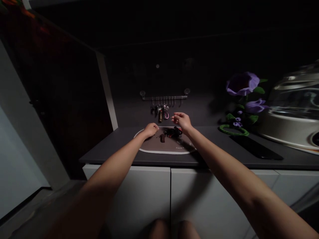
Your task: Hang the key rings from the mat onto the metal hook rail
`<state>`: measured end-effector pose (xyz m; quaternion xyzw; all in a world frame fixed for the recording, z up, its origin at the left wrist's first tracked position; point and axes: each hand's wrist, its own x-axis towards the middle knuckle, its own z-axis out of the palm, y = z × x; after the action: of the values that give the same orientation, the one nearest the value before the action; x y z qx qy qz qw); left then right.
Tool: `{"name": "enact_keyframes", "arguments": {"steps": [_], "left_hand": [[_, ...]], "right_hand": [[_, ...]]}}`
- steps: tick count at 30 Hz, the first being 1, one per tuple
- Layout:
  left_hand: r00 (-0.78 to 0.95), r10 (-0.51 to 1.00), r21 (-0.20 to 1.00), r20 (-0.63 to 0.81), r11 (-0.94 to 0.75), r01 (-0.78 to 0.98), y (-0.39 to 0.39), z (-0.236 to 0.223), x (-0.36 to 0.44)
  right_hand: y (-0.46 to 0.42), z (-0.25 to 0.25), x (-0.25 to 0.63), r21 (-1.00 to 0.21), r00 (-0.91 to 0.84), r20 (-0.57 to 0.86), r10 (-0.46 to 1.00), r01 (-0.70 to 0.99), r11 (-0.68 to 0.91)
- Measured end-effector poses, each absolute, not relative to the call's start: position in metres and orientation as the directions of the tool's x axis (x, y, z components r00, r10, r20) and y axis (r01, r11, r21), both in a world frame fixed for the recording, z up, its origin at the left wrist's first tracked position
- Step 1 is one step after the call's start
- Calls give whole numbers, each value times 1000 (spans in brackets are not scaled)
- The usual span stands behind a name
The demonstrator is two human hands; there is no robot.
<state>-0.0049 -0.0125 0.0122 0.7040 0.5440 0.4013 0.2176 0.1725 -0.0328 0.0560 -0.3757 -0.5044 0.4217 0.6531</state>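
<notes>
Over the left part of a brown mat with a white rim (pixel 159 148) is my left hand (pixel 151 129), its fingers curled together. What they hold, if anything, is too small to make out. My right hand (pixel 182 120) is raised above the mat's right side, thumb and fingers brought together in a pinch; its contents cannot be made out. Below and between the hands lies a dark bundle (pixel 175 132) with a bit of red. Nearer me on the mat is a small brown block-like piece (pixel 162 138). Several keys and key fobs (pixel 160 114) hang behind, beside my right hand.
A clear hook rail (pixel 164 97) is fixed to the dark wall. To the right stand purple felt flowers (pixel 243 84) with a green ring base (pixel 234 130), a long black slab (pixel 256 147) and a large cream appliance (pixel 294 122). White cabinet doors (pixel 149 189) are below the counter.
</notes>
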Motion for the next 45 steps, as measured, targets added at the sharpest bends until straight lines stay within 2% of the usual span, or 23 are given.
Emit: {"name": "enact_keyframes", "arguments": {"steps": [4,7,12,15,19,23,32,37,45], "left_hand": [[50,924,717,379,-328,615,-12,14,18],[40,914,712,404,-342,613,-6,11,30],[9,894,662,448,-338,669,7,-2,33],[21,892,619,452,-331,712,12,-10,30],[52,911,608,409,-315,729,14,-17,29],[56,931,657,360,-296,693,17,-19,30],[-34,961,883,273,-237,404,10,-12,25],[-74,962,933,262,-233,274,0,1,17],[-34,972,970,231,-228,85,-2,14,3]], "right_hand": [[-27,33,171,-918,149,383,912,-55,394],[-22,21,172,-880,133,470,872,144,452],[-18,18,177,-665,36,631,775,540,516],[-16,19,178,-576,5,658,753,648,499],[-18,18,177,-544,11,661,750,695,469],[-20,18,176,-513,-17,674,738,709,484],[-18,17,178,-541,-4,671,742,681,493],[-20,18,178,-521,-15,671,742,703,485],[-23,20,176,-470,-40,685,727,738,484]]}}
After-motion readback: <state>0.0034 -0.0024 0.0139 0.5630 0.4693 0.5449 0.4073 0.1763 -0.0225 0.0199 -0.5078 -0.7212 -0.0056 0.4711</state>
